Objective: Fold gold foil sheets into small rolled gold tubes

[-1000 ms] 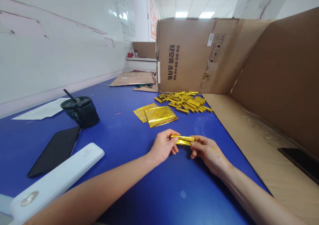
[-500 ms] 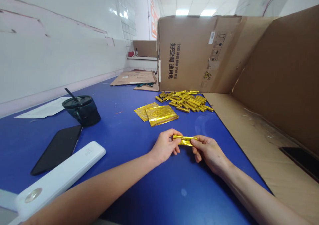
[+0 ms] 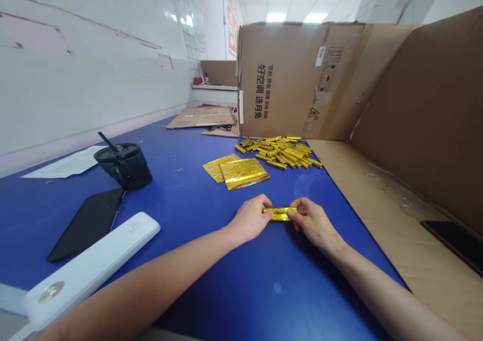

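A small strip of gold foil (image 3: pixel 279 214), partly rolled, lies level between my hands over the blue table (image 3: pixel 211 290). My left hand (image 3: pixel 252 217) pinches its left end between thumb and fingers. At its right end, my right hand (image 3: pixel 309 220) holds it with thumb and fingertips. Beyond them rest flat gold foil sheets (image 3: pixel 245 173), two stacks overlapping. Farther back, several short gold rolls (image 3: pixel 289 152) are heaped near the cardboard.
On the left are a dark lidded cup (image 3: pixel 128 167) with a straw, a black phone (image 3: pixel 86 223), a white device (image 3: pixel 94 265) and paper (image 3: pixel 66 163). A large cardboard box (image 3: pixel 294 89) stands behind; cardboard (image 3: pixel 377 195) borders the right edge.
The foil strip has been brought flatter and lower toward the table. Fingers of both hands that hung below it are now tucked behind or beside it.
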Demonstrator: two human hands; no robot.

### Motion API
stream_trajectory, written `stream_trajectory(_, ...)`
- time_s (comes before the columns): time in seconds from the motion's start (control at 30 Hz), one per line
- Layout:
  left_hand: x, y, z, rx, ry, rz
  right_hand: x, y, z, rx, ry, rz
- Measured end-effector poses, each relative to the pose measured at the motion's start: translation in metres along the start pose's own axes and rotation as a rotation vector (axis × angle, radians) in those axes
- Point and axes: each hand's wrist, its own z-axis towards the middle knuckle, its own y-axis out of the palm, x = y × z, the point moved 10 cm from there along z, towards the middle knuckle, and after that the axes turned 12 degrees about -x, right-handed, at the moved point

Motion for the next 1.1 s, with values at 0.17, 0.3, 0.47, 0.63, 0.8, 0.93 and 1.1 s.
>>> stream_trajectory(0.17, 0.022, -0.004, -0.009, 0.042, 0.027, 0.498, 0.0, 0.002, 0.004, 0.002, 0.066, -0.269)
stream_trajectory(0.3, 0.045, 0.019, -0.018, -0.055, 0.269, 0.691, -0.001, 0.002, 0.005, 0.006, 0.095, -0.376)
stream_trajectory(0.47, 0.04, 0.046, -0.029, -0.217, 0.324, 0.732, -0.004, 0.0, 0.005, 0.019, 0.107, -0.491)
stream_trajectory(0.63, 0.031, 0.052, -0.042, -0.369, 0.29, 0.689, -0.006, 0.0, 0.006, 0.019, 0.12, -0.579)
stream_trajectory(0.8, 0.03, 0.052, -0.048, -0.442, 0.291, 0.672, -0.006, -0.004, 0.0, 0.041, 0.14, -0.682)
stream_trajectory(0.93, 0.03, 0.052, -0.049, -0.446, 0.284, 0.652, -0.014, -0.011, -0.008, 0.128, 0.115, -0.91)
stream_trajectory(1.1, 0.029, 0.053, -0.048, -0.453, 0.281, 0.626, -0.044, 0.028, -0.021, 0.001, -0.305, -1.04)
